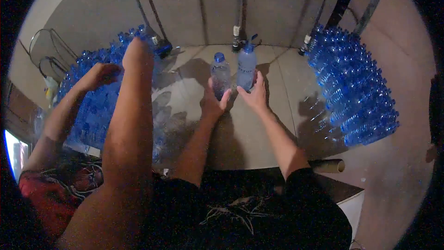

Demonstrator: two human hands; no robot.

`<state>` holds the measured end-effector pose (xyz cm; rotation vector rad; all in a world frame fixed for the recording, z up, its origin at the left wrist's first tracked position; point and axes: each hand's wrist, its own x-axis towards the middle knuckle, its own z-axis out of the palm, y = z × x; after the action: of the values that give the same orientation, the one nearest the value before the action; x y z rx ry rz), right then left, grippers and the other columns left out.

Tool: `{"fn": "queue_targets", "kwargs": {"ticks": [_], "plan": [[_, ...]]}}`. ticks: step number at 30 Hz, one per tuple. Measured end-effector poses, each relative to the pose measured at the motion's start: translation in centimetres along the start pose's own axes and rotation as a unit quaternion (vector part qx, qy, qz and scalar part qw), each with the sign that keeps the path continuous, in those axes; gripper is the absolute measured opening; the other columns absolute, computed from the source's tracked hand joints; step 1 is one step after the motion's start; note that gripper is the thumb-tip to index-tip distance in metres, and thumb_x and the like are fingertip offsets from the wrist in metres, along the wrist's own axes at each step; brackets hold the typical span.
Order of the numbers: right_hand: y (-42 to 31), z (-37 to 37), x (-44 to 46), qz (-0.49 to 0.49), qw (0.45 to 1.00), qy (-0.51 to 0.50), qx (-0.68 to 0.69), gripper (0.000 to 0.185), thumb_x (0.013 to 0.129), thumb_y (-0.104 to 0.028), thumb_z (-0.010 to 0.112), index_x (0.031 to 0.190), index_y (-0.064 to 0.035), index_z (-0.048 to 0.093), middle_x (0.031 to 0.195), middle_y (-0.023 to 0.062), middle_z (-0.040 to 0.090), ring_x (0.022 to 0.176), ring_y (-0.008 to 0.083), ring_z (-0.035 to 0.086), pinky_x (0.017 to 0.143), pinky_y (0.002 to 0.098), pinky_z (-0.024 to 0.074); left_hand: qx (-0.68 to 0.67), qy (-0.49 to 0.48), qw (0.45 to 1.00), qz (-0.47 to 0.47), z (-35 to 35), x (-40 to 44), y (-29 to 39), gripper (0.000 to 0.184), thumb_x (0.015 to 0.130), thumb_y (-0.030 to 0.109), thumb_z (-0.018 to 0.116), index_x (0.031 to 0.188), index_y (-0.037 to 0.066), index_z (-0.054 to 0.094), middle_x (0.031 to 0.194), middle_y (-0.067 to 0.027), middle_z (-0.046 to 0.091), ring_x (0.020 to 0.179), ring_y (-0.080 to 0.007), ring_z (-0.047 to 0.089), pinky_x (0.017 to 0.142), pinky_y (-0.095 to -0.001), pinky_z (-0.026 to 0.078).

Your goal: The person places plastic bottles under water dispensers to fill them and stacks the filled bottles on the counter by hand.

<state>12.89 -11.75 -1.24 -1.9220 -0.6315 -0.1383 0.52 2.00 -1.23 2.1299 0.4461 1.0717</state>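
Two clear plastic water bottles with blue caps stand upright side by side in front of me. My left hand [216, 103] is closed round the lower part of the left bottle [221, 72]. My right hand [255, 93] grips the lower part of the right bottle [247, 65], thumb in front and fingers along its right side. The right bottle sits slightly farther back, and a small blue piece [254, 37] shows beside its cap. My hands partly cover both bottle bases.
Blue-capped bottles are massed at the left [99, 99], where a co-worker's hand [99, 76] and raised arm [132, 106] are. Another large bottle group [354, 85] stands at the right. Upright poles [240, 14] line the back wall. A cardboard tube [334, 165] lies near the front right.
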Motion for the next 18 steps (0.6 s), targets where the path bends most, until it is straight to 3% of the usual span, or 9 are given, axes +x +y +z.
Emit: {"fn": "queue_targets", "kwargs": {"ticks": [3, 8, 11, 14, 18], "plan": [[-1.5, -0.7, 0.0, -0.008, 0.999, -0.009, -0.033, 0.107, 0.072, -0.033, 0.086, 0.151, 0.0000, 0.022, 0.145, 0.0311, 0.042, 0.132, 0.0465, 0.045, 0.109, 0.0495, 0.0387, 0.063, -0.033, 0.995, -0.067, -0.3, -0.2, 0.6, 0.087, 0.082, 0.047, 0.076, 0.146, 0.003, 0.036, 0.130, -0.0246, 0.058, 0.114, -0.0429, 0.061, 0.093, -0.0503, 0.050], [-1.7, -0.9, 1.1, -0.018, 0.999, -0.019, -0.030, 0.104, 0.072, -0.033, 0.086, 0.150, 0.0006, 0.025, 0.141, 0.0314, 0.046, 0.128, 0.0469, 0.049, 0.107, 0.0494, 0.0413, 0.032, -0.010, 0.997, -0.071, -0.3, 0.0, 0.9, 0.085, 0.080, 0.043, 0.079, 0.144, 0.004, 0.039, 0.130, -0.0235, 0.058, 0.114, -0.0417, 0.062, 0.092, -0.0493, 0.051], [-0.5, -0.7, 1.3, -0.018, 0.997, -0.022, -0.069, 0.093, 0.072, -0.036, 0.085, 0.141, 0.0006, 0.034, 0.121, 0.0279, 0.061, 0.112, 0.0447, 0.060, 0.094, 0.0498, 0.0489, 0.025, 0.005, 0.997, -0.077, -0.4, -0.1, 1.3, 0.084, 0.078, 0.040, 0.082, 0.142, 0.005, 0.041, 0.130, -0.0230, 0.059, 0.115, -0.0409, 0.061, 0.093, -0.0483, 0.051], [-0.2, -0.9, 1.2, -0.039, 0.996, -0.003, -0.074, 0.083, 0.074, -0.033, 0.085, 0.135, 0.0000, 0.038, 0.114, 0.0275, 0.064, 0.106, 0.0447, 0.063, 0.087, 0.0496, 0.0510, 0.004, -0.002, 0.995, -0.097, -0.6, -0.1, 1.8, 0.081, 0.078, 0.037, 0.083, 0.140, 0.004, 0.043, 0.129, -0.0229, 0.059, 0.115, -0.0394, 0.061, 0.093, -0.0460, 0.051], [-0.1, -1.3, 1.1, -0.011, 0.997, -0.057, -0.040, 0.095, 0.076, -0.036, 0.083, 0.144, 0.0069, 0.033, 0.130, 0.0316, 0.056, 0.118, 0.0468, 0.057, 0.101, 0.0491, 0.0461, -0.083, -0.003, 0.994, -0.067, 0.5, 0.0, -0.6, 0.078, 0.078, 0.035, 0.084, 0.137, 0.000, 0.046, 0.128, -0.0222, 0.059, 0.114, -0.0358, 0.062, 0.094, -0.0421, 0.051]]}}
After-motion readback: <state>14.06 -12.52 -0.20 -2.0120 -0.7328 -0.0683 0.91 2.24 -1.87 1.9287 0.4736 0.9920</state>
